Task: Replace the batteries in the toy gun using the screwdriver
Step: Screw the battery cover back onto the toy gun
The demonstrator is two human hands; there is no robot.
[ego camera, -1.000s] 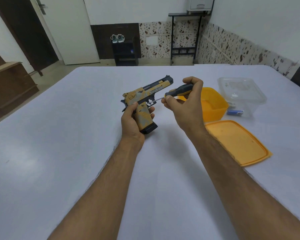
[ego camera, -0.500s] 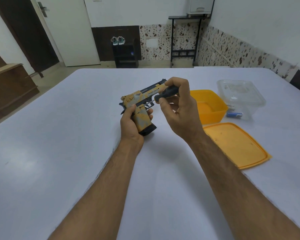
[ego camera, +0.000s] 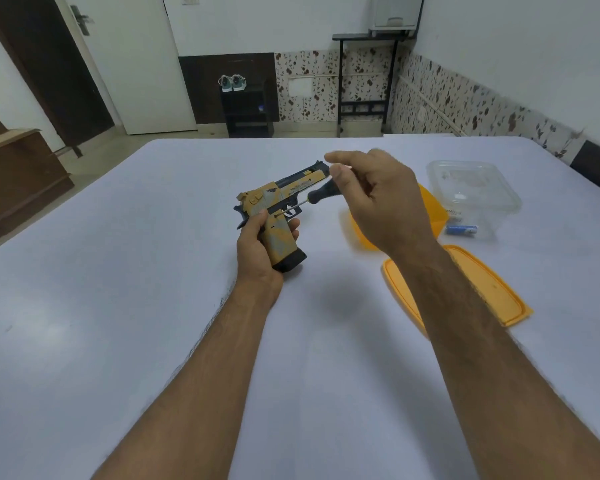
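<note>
The yellow and grey toy gun (ego camera: 282,192) is upright above the white table, barrel pointing away to the right. My left hand (ego camera: 258,252) grips its handle. My right hand (ego camera: 378,202) holds the black-handled screwdriver (ego camera: 317,195), whose thin metal tip meets the gun's side just above the grip near the trigger. The index finger of that hand is stretched out and blurred above the barrel; most of the screwdriver handle is hidden inside the hand. A blue battery (ego camera: 462,230) lies by the clear box on the right.
A yellow tub (ego camera: 433,209) sits behind my right hand, its flat yellow lid (ego camera: 482,289) lying nearer on the table. A clear plastic box (ego camera: 475,185) stands at the far right. The white table (ego camera: 118,306) spreads wide to the left and front.
My right hand has shifted its hold on the screwdriver, with the index finger now lifted and extended. The screwdriver tip stays at the gun's side. The left hand and gun have hardly moved.
</note>
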